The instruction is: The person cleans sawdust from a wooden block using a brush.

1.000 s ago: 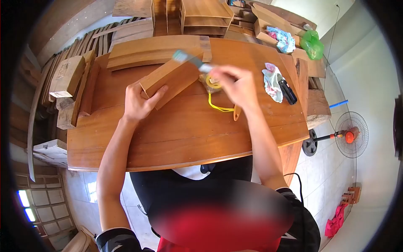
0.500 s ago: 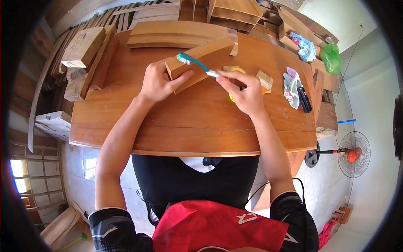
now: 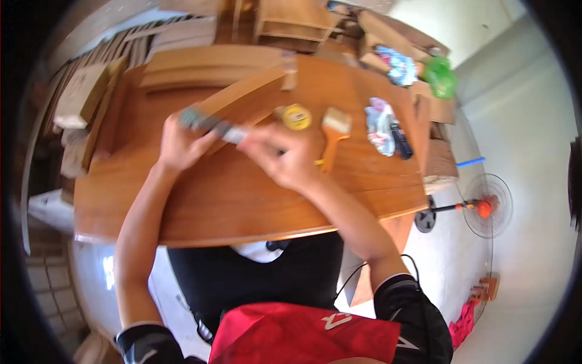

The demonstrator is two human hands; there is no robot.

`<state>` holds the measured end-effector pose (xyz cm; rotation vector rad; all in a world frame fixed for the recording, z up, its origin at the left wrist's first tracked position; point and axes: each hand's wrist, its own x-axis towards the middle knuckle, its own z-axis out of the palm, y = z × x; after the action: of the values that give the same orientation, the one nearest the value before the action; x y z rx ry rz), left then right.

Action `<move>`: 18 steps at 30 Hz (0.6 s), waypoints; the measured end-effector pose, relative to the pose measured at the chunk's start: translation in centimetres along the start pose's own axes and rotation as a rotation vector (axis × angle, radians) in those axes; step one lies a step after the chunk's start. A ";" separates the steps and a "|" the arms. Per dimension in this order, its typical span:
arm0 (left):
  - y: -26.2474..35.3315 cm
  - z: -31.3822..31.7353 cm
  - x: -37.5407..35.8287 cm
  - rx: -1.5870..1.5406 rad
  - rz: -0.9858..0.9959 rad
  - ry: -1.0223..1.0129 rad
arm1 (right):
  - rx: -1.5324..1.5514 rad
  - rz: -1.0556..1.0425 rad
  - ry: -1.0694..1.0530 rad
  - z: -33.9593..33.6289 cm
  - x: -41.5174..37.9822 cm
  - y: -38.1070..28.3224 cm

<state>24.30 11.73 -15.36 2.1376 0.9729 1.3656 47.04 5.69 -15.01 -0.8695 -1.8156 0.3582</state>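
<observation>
My left hand (image 3: pixel 177 144) is wrapped round the near end of a curved wooden piece (image 3: pixel 245 89) that slants away across the table. In my right hand (image 3: pixel 284 155) a toothbrush (image 3: pixel 212 124) is pinched by its handle, blurred by motion. Its bristle head overlaps the wood's near end and the fingers of my left hand. Just beyond my right hand lies a yellow tape measure (image 3: pixel 296 117). A flat paintbrush (image 3: pixel 336 123) with an orange handle rests to the right of it.
More curved wooden pieces (image 3: pixel 206 65) lie at the table's back. A crumpled cloth (image 3: pixel 380 130) and a black-handled object (image 3: pixel 401 142) sit on the right. Wooden blocks (image 3: pixel 83 94) are stacked at the left. A standing fan (image 3: pixel 485 208) is beyond the table's right side.
The view has swung right, so the table's things appear further left. The toothbrush has tilted flatter, its head now nearer my left hand. Tape measure and paintbrush show more fully.
</observation>
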 end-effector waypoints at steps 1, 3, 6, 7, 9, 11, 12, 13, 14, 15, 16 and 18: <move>0.3 -0.1 0.3 0.015 0.068 0.026 | 0.015 0.045 -0.151 -0.3 0.2 -0.5; -0.1 -0.6 0.2 0.072 0.040 -0.034 | -0.113 -0.018 -0.096 -0.7 0.7 1.1; 0.4 -1.1 0.0 0.120 -0.128 -0.114 | -0.099 0.037 -0.147 -2.6 1.0 1.7; 0.6 -1.1 0.1 0.126 -0.197 -0.142 | -0.061 0.033 -0.057 -2.4 1.0 1.9; 0.2 -0.4 0.3 0.081 -0.052 -0.044 | 0.017 0.023 0.127 -1.9 1.5 1.9; 0.3 -0.1 0.1 0.054 -0.001 0.006 | 0.026 0.092 0.117 -2.3 1.5 2.0; 0.5 -0.2 0.1 0.050 -0.017 0.008 | 0.052 0.073 0.051 -2.0 1.0 2.6; 0.6 -0.2 0.2 0.046 -0.029 0.008 | 0.077 0.052 -0.012 -1.9 0.8 2.9; 0.2 -0.4 0.2 0.117 -0.087 -0.053 | 0.107 0.092 -0.203 -1.7 0.2 2.1; -0.5 -0.8 0.1 0.190 -0.147 -0.114 | 0.137 0.015 -0.275 -1.3 0.5 0.8; -1.1 -1.0 -0.2 0.264 -0.214 -0.177 | 0.129 0.007 -0.243 -1.2 0.4 1.0; -0.8 0.0 -0.2 0.100 -0.077 -0.021 | 0.092 0.080 -0.110 -1.5 0.7 2.4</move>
<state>23.98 12.13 -15.96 2.1578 1.1251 1.2806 49.20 7.60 -15.39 -0.8748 -1.8531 0.5458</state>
